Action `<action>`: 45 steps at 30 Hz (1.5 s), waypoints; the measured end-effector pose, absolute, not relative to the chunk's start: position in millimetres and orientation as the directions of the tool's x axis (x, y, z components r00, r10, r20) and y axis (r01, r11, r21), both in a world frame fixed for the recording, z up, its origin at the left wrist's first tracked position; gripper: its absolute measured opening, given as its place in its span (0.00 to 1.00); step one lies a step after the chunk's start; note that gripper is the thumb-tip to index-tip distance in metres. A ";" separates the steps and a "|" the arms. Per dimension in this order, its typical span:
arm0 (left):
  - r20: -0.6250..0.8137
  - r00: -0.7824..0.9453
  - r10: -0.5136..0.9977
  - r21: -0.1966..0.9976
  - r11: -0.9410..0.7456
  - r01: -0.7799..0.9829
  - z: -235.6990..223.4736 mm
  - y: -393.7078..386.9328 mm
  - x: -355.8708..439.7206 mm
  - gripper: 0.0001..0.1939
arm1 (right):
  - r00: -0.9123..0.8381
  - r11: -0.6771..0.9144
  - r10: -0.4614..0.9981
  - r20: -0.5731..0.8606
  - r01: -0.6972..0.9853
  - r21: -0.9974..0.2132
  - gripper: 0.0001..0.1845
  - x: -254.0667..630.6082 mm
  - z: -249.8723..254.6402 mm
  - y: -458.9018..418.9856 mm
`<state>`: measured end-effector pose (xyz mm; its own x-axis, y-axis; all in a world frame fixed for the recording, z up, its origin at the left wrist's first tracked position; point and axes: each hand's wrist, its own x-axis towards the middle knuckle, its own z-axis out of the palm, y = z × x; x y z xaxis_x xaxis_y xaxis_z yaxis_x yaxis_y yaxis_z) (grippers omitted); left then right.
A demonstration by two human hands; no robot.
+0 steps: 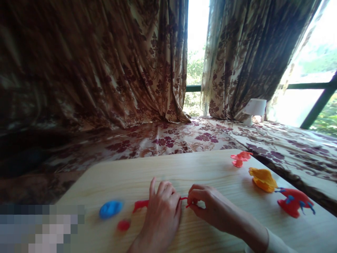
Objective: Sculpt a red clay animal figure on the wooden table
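My left hand (162,207) rests on the pale wooden table (205,168), fingers curled over a red clay piece (140,204) that sticks out to its left. My right hand (204,203) pinches a thin red strand (184,199) running between the two hands. A flat blue clay lump (111,208) and a small red clay ball (123,225) lie left of my left hand.
At the table's right edge sit a small red clay figure (240,159), a yellow-orange clay shape (263,179) and a red figure with blue strips (294,202). Floral cloth (171,137) covers the surface behind, with curtains (105,63), a window and a white lamp (255,109).
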<state>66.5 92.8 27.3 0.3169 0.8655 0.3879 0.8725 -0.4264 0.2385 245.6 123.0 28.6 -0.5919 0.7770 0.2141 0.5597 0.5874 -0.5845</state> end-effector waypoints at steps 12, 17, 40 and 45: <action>0.408 0.317 0.856 0.249 -0.439 0.863 23.8 91.7 64.3 0.09 | -0.577 0.574 0.787 0.217 0.558 -0.599 0.12 242.9 28.1 123.1; 0.404 0.285 0.869 0.296 -0.419 0.858 26.1 92.1 62.1 0.06 | -0.563 0.562 0.797 0.220 0.559 -0.610 0.13 242.1 26.8 123.1; 0.409 0.299 0.862 0.301 -0.436 0.848 22.8 94.2 53.0 0.06 | -0.513 0.523 0.839 0.183 0.665 -0.533 0.09 239.0 30.9 121.8; 0.378 0.288 0.880 0.341 -0.422 0.840 28.7 97.7 38.7 0.10 | -0.502 0.511 0.848 0.171 0.688 -0.515 0.08 236.0 27.2 121.4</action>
